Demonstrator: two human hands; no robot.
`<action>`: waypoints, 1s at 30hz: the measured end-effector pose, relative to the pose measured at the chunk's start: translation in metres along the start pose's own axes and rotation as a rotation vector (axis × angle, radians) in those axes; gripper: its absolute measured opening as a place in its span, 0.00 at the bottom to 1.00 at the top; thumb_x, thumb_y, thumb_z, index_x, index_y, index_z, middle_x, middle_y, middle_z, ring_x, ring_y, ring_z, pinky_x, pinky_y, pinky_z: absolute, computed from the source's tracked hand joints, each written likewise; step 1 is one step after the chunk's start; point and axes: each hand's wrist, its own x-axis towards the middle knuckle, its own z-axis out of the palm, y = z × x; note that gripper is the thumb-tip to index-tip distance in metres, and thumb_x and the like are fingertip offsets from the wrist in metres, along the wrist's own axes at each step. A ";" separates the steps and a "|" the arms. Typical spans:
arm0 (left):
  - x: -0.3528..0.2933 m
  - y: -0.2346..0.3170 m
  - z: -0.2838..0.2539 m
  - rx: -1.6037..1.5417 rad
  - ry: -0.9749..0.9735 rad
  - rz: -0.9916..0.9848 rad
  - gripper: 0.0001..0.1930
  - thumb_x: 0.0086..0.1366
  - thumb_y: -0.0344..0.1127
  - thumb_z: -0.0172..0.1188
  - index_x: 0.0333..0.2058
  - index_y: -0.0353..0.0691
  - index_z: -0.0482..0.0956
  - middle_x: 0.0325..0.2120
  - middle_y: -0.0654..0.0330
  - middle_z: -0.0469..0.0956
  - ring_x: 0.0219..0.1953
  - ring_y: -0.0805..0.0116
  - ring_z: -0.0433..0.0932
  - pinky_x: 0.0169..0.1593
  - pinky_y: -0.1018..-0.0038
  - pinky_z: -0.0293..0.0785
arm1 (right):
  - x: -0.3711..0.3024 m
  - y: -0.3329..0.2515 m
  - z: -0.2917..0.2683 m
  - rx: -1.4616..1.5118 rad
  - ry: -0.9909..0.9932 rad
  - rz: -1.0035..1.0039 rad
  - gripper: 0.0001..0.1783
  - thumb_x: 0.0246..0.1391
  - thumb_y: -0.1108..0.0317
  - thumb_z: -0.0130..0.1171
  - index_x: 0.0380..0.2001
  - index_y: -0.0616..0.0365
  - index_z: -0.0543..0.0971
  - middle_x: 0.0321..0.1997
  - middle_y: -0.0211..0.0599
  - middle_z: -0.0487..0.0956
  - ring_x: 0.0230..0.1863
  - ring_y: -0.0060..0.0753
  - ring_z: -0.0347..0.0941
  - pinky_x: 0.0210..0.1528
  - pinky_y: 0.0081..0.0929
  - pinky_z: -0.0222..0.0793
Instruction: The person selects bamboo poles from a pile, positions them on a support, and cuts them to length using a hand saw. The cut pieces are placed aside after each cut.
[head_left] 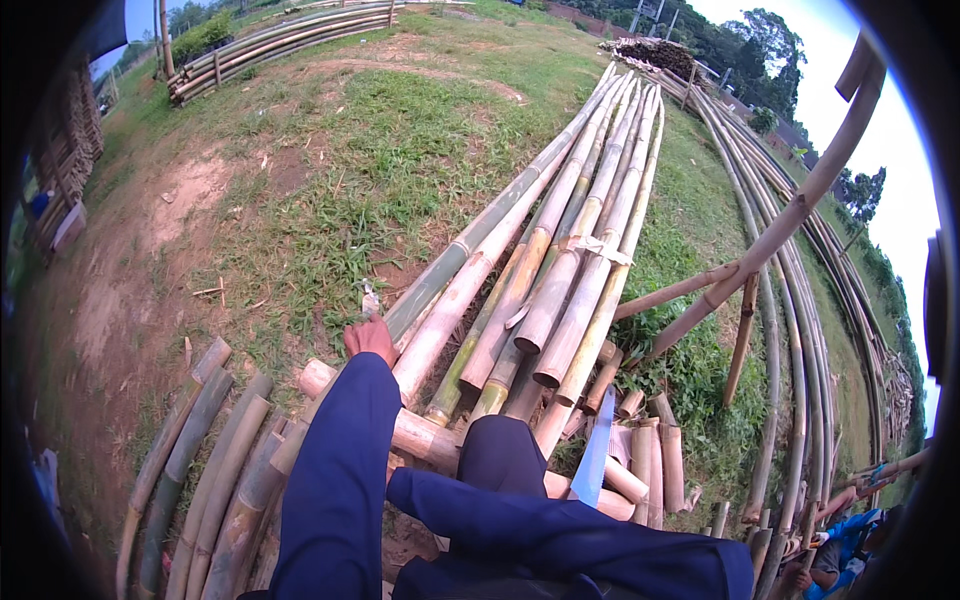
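**Hand on the bamboo, blade by the knee**

The left hand (369, 338) rests on a long bamboo pole (470, 268) in the stack lying on the grass (360, 150), its grip laid flat over the pole, fingers hidden from here. A blue blade (594, 452) stands near the knee (500, 450). The right hand is out of sight behind the sleeve (560, 540); its grip cannot be told. Short cut pieces (650, 450) lie just beside.

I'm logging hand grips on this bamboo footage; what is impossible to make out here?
Head view only:
- Right hand: hidden behind the dark blue sleeve and knee; its grip on the long blue blade is unseen.
- Left hand: only its back shows on the pale bamboo pole; fingers hidden.
- Long bamboo bundle: far ends too small.
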 end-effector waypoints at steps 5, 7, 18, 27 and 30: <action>-0.011 -0.030 -0.010 -0.094 0.066 0.083 0.31 0.53 0.42 0.73 0.51 0.32 0.72 0.44 0.43 0.83 0.49 0.47 0.83 0.58 0.58 0.72 | -0.014 -0.007 -0.021 -0.100 -0.002 0.000 0.31 0.61 0.75 0.61 0.67 0.63 0.67 0.61 0.42 0.75 0.56 0.31 0.75 0.60 0.28 0.72; -0.016 -0.026 -0.017 -0.108 0.055 0.101 0.32 0.53 0.42 0.73 0.52 0.32 0.72 0.44 0.44 0.83 0.49 0.48 0.83 0.59 0.57 0.73 | -0.033 -0.033 -0.033 0.139 0.057 0.204 0.29 0.63 0.75 0.60 0.67 0.63 0.69 0.59 0.40 0.77 0.56 0.28 0.75 0.61 0.28 0.71; -0.134 -0.151 -0.038 -0.202 -0.032 0.103 0.29 0.51 0.41 0.73 0.47 0.34 0.71 0.46 0.41 0.79 0.51 0.40 0.78 0.56 0.51 0.73 | -0.086 -0.074 -0.121 -0.004 0.404 0.089 0.27 0.66 0.75 0.59 0.66 0.67 0.68 0.50 0.37 0.79 0.52 0.25 0.77 0.57 0.24 0.72; -0.402 -0.374 -0.020 0.116 0.066 -0.105 0.38 0.48 0.37 0.75 0.58 0.37 0.69 0.52 0.47 0.75 0.54 0.44 0.73 0.62 0.53 0.66 | -0.082 -0.082 -0.093 -0.221 0.293 0.088 0.26 0.64 0.75 0.58 0.65 0.62 0.72 0.48 0.38 0.82 0.50 0.27 0.77 0.54 0.26 0.73; -0.440 -0.410 -0.014 0.097 0.021 -0.162 0.38 0.46 0.37 0.76 0.57 0.38 0.70 0.51 0.48 0.76 0.53 0.46 0.74 0.63 0.56 0.63 | -0.085 -0.078 -0.099 -0.323 0.296 0.090 0.25 0.64 0.75 0.56 0.65 0.62 0.72 0.48 0.36 0.81 0.49 0.26 0.77 0.52 0.26 0.73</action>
